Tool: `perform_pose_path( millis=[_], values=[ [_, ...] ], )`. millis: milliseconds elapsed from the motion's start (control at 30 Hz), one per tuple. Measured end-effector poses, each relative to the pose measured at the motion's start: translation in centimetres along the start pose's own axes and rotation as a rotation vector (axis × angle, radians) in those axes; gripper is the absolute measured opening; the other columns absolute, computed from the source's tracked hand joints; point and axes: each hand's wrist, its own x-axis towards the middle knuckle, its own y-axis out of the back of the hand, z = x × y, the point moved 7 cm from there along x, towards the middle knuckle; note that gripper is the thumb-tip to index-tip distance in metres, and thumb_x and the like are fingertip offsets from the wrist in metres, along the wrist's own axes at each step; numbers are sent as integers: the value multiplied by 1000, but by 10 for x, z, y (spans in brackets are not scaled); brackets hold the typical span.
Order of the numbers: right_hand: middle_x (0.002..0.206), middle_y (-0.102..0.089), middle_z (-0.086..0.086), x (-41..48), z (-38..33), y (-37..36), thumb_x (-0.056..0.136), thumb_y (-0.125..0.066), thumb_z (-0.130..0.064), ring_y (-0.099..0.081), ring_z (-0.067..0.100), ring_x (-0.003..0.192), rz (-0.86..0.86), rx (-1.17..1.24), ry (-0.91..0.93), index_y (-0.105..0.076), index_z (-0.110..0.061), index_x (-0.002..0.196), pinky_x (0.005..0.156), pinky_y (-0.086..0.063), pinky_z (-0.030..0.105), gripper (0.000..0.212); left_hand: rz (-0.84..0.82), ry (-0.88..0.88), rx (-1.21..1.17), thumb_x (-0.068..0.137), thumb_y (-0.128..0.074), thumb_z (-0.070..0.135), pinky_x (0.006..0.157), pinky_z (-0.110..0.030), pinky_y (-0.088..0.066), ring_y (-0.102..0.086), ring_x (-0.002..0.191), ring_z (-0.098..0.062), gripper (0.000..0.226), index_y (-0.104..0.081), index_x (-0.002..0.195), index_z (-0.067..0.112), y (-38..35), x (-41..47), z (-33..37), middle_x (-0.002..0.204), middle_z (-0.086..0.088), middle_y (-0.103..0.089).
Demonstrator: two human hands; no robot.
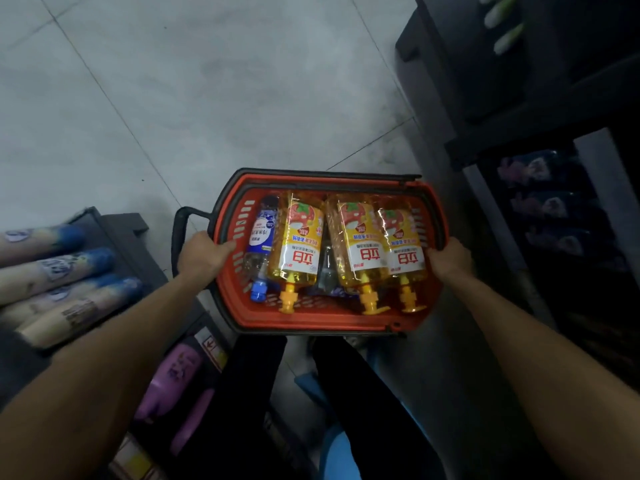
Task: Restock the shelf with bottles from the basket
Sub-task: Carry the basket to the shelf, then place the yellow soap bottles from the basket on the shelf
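At each short end of the red plastic slotted basket (311,318), a hand grips the rim: the left hand (204,252) and the right hand (450,258), fingers curled over the edge. Three yellow pump-topped detergent bottles (360,237) and a clear blue-capped water bottle (259,237) lie flat inside. Best to keep it level, set it down near the dark shelf unit (485,81) on the right, then lift bottles out singly.

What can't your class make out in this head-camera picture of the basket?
Head view:
- Clear bottle: mostly covered by the yellow bottles.
- Right hand: fingers hidden under the basket rim.
- Right-shelf packs: too dark and blurred.
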Motion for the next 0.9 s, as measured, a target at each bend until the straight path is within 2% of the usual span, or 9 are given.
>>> perform_pose_path(
  millis=[67, 167, 333, 467, 533, 600, 667, 767, 900],
  values=[
    [127, -64, 15, -11, 2, 3, 95, -66, -25, -65, 37, 112, -21, 28, -18, -53, -10, 134, 93, -55, 47, 44, -8, 20, -50, 91, -74, 44, 77, -38, -55, -65, 81, -24, 52, -64, 127, 7, 2, -10, 2, 113, -14, -73],
    [131, -62, 11, -31, -2, 4, 93, -71, -21, -64, 33, 117, -75, 124, -25, -49, -12, 139, 94, -55, 46, 52, -24, 66, -159, 91, -76, 37, 86, -45, -58, -69, 95, -30, 56, -52, 132, 7, 6, -27, 4, 121, -13, -70],
    [133, -62, 10, -63, -3, 9, 92, -72, -23, -63, 32, 122, -107, 164, -13, -48, -17, 142, 99, -53, 49, 56, -6, 11, -124, 91, -76, 39, 79, -37, -52, -63, 83, -20, 58, -46, 131, 11, 12, -66, 12, 105, -3, -63],
    [119, -65, -1, -99, -7, 21, 95, -69, -26, -65, 26, 114, -126, 94, 59, -57, -17, 131, 96, -54, 44, 40, 43, -4, -212, 93, -73, 35, 65, -27, -47, -65, 79, -14, 45, -54, 129, 16, 25, -95, 11, 102, 1, -67],
    [112, -65, -4, -121, -10, 26, 96, -68, -24, -65, 22, 107, -158, 63, 105, -60, -18, 126, 92, -53, 40, 32, 74, -40, -184, 94, -70, 36, 61, -26, -44, -63, 76, -9, 38, -56, 123, 18, 34, -111, 15, 99, 3, -67],
    [106, -66, -5, -143, -13, 28, 97, -65, -21, -62, 17, 98, -192, 52, 150, -61, -18, 123, 86, -51, 35, 26, 67, -62, -141, 94, -69, 37, 69, -30, -48, -59, 71, -5, 29, -56, 115, 22, 39, -127, 17, 93, 6, -66],
    [100, -60, -9, -167, -17, 31, 99, -62, -18, -59, 15, 100, -232, 31, 200, -60, -20, 122, 86, -48, 33, 23, 15, -92, -90, 94, -69, 37, 78, -35, -53, -64, 76, -9, 24, -56, 110, 26, 39, -144, 22, 91, 9, -66],
    [104, -61, -7, -194, -17, 28, 99, -62, -23, -63, 21, 110, -281, -49, 225, -59, -23, 119, 96, -52, 40, 20, -63, -162, -9, 89, -70, 43, 89, -45, -58, -70, 98, -21, 43, -59, 127, 28, 30, -163, 26, 110, 6, -71],
    [120, -64, 1, -217, -22, 27, 99, -63, -26, -63, 24, 116, -299, -148, 260, -57, -18, 130, 104, -51, 46, 33, -104, -301, 98, 88, -72, 40, 91, -43, -56, -65, 113, -25, 58, -53, 141, 26, 10, -194, 46, 129, -1, -66]
  ],
)
